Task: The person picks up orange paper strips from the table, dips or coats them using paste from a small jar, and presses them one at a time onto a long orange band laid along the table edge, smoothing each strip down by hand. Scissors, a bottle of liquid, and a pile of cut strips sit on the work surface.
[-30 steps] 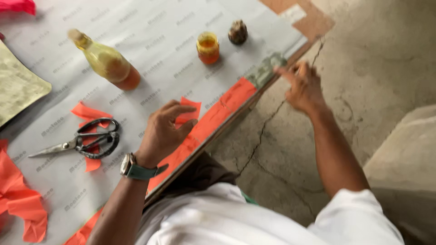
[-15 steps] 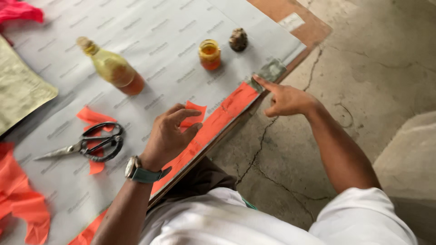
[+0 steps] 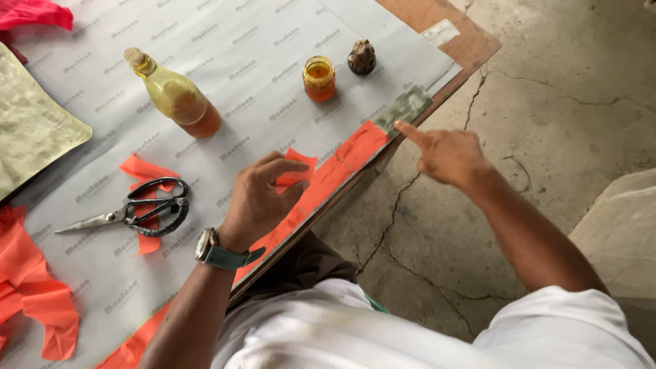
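At near table edge: long orange paper strip [image 3: 321, 188] pressed flat along the board rim, both hands engaged.

Left hand [image 3: 263, 198], wristwatch on, laid palm-down on strip's middle, fingers curled and spread, gripping nothing. Right hand [image 3: 444, 154] now brought in from off the table to strip's far end, index finger extended and touching beside grey patterned patch [image 3: 404, 108], other fingers folded; nothing pinched. Suggests smoothing has advanced to that end. Black-handled scissors [image 3: 130, 212] lying untouched at left over orange scraps; corked bottle of amber liquid [image 3: 174, 96] and small orange jar [image 3: 319, 78] standing farther off.
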A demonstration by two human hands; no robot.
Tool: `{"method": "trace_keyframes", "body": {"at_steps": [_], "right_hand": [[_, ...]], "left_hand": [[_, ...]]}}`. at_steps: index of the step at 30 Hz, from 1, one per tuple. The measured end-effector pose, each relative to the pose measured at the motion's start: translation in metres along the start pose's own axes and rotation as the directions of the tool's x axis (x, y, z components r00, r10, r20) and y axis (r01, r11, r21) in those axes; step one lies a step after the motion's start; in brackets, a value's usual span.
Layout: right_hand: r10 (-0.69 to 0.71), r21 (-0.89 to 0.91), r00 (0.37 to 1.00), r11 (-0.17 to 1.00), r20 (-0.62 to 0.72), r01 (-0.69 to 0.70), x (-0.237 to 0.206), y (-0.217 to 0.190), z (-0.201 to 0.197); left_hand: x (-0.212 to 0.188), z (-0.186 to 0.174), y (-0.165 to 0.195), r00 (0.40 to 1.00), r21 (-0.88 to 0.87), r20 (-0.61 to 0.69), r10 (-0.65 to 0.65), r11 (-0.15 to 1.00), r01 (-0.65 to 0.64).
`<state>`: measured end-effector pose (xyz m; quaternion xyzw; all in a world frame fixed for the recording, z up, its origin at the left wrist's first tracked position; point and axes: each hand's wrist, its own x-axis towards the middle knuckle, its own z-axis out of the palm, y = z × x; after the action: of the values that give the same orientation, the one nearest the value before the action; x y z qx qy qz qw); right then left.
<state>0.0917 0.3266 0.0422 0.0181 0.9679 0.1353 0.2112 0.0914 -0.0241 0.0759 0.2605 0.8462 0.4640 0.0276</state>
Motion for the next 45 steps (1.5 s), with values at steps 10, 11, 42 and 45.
{"method": "trace_keyframes", "body": {"at_steps": [10, 11, 42, 45], "right_hand": [[-0.232, 0.794, 0.864, 0.341, -0.447, 0.503, -0.018, 0.006, 0.01], [-0.193, 0.826, 0.805, -0.063, -0.561, 0.56, -0.017, 0.012, 0.006], [0.332, 0.893, 0.835, 0.054, -0.439, 0.448, 0.076, 0.067, 0.043], [0.35, 0.884, 0.825, 0.018, -0.444, 0.468, 0.076, 0.07, 0.047]], "left_hand": [[0.036, 0.028, 0.007, 0.972, -0.116, 0.115, 0.204, 0.975, -0.191], [0.045, 0.035, 0.01, 0.956, -0.139, 0.134, 0.262, 0.96, -0.243], [0.171, 0.135, 0.005, 0.903, -0.125, 0.286, -0.32, 0.922, 0.367], [0.175, 0.136, -0.002, 0.91, -0.181, 0.291, -0.295, 0.917, 0.355]]}}
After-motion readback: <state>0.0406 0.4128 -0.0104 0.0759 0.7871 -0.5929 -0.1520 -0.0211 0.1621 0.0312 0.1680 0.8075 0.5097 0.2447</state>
